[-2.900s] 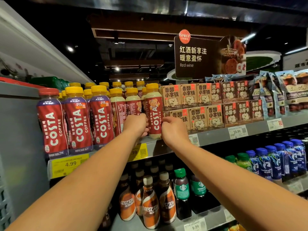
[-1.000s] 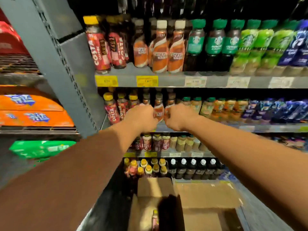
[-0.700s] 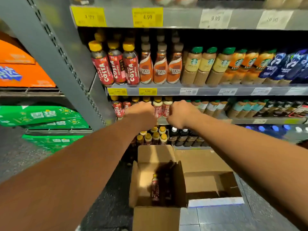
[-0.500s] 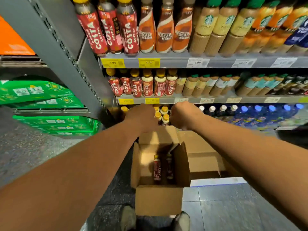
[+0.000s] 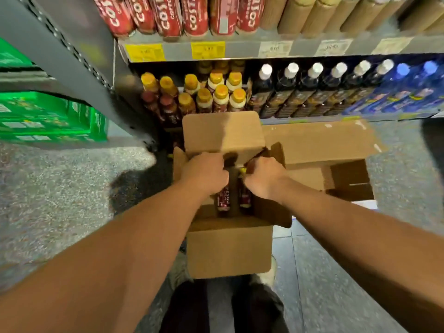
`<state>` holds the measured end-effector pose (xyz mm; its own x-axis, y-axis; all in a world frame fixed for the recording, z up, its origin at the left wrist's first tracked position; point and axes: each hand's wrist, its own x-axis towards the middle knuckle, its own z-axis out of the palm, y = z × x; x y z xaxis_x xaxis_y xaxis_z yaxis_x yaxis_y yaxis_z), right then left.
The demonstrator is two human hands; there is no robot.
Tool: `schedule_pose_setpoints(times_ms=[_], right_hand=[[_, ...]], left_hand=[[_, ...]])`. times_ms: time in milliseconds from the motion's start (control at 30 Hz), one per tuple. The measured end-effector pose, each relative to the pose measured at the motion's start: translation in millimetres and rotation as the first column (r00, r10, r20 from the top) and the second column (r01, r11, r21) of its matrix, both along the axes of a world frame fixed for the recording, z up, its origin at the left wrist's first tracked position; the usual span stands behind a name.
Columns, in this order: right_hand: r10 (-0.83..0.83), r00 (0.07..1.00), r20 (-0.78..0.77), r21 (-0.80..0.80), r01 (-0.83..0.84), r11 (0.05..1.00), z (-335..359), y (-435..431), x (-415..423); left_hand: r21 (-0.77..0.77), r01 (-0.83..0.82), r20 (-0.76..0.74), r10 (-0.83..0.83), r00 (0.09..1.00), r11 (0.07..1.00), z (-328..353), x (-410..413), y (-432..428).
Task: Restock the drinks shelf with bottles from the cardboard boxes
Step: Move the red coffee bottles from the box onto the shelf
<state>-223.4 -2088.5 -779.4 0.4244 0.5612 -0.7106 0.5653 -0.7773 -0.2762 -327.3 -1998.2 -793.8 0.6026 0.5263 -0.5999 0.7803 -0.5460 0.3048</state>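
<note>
Left grip: Your left grip (image 5: 204,173) is down inside the open box (image 5: 228,246), knuckles up and fingers curled against the top of the left bottle (image 5: 224,200). The fingertips are hidden, so I cannot tell whether it has hold.
Right grip: Your right grip (image 5: 264,175) is curled the same way over the right bottle (image 5: 245,197), with a sliver of yellow cap showing at the thumb. Whether it has hold cannot be told here either.
Bottles in box: Both stand upright, side by side and touching, between your two wrists. The left bottle has a red Costa label.
Open box: It stands on the floor (image 5: 60,188) with its flaps up. The far flap lies at the front edge of the bottom shelf (image 5: 396,116), and the near wall is just ahead of your shoes.
Second box: The second box (image 5: 324,145) is also open and touches the open box on its right side, along the same shelf edge.
Bottom shelf: At the left end are yellow-capped bottles (image 5: 216,97), then dark white-capped bottles (image 5: 300,92), then blue bottles (image 5: 413,90) toward the right end.
Upper shelf: The upper shelf (image 5: 240,50) holds red Costa bottles (image 5: 180,15) at the left end and tan bottles (image 5: 336,13) to their right. Two yellow price tags (image 5: 145,52) are fixed on its front edge.
Left of the upright: Green cartons (image 5: 48,116) are stacked low there.
</note>
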Motion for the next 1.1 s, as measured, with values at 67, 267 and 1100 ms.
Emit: schedule_pose_setpoints(times_ms=[67, 267, 1100], right_hand=[[-0.043, 0.999, -0.03, -0.022, 0.042, 0.999, -32.2, -9.6, -6.8], [-0.204, 0.976, -0.072, -0.078, 0.199, 0.977, -147.6, -26.4, -19.2], [-0.7, 0.692, -0.175, -0.283, 0.646, 0.709, -423.5, -42.2, -13.9]], left_hand=[[-0.035, -0.006, -0.031, 0.005, 1.0, 0.999, -35.6, -6.8, -14.4], [-0.118, -0.052, -0.096, 0.04, 0.995, 0.992, -131.6, -20.4, -39.0], [-0.481, -0.653, -0.21, 0.646, 0.734, 0.585, -410.1, -13.3, -71.2]])
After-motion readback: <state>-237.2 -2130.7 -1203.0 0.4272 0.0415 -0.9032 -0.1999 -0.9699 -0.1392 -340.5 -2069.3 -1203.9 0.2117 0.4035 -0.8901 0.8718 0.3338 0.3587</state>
